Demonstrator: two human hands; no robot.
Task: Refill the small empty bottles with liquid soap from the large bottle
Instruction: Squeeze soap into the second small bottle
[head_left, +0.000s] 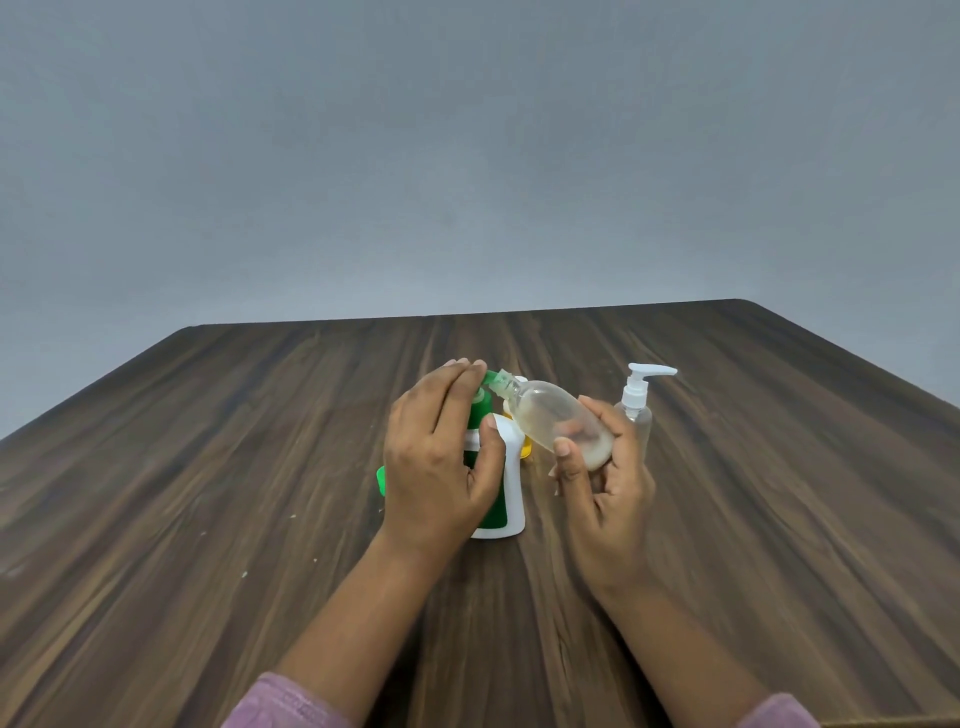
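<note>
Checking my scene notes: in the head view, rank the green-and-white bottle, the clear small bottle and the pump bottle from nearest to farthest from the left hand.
1. The green-and-white bottle: gripped by the left hand.
2. The clear small bottle: just right, tilted in the right hand.
3. The pump bottle: standing farthest right.

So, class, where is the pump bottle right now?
In the head view the pump bottle stands upright on the table, right of centre, just beyond the right hand holding the tilted clear bottle.
</note>
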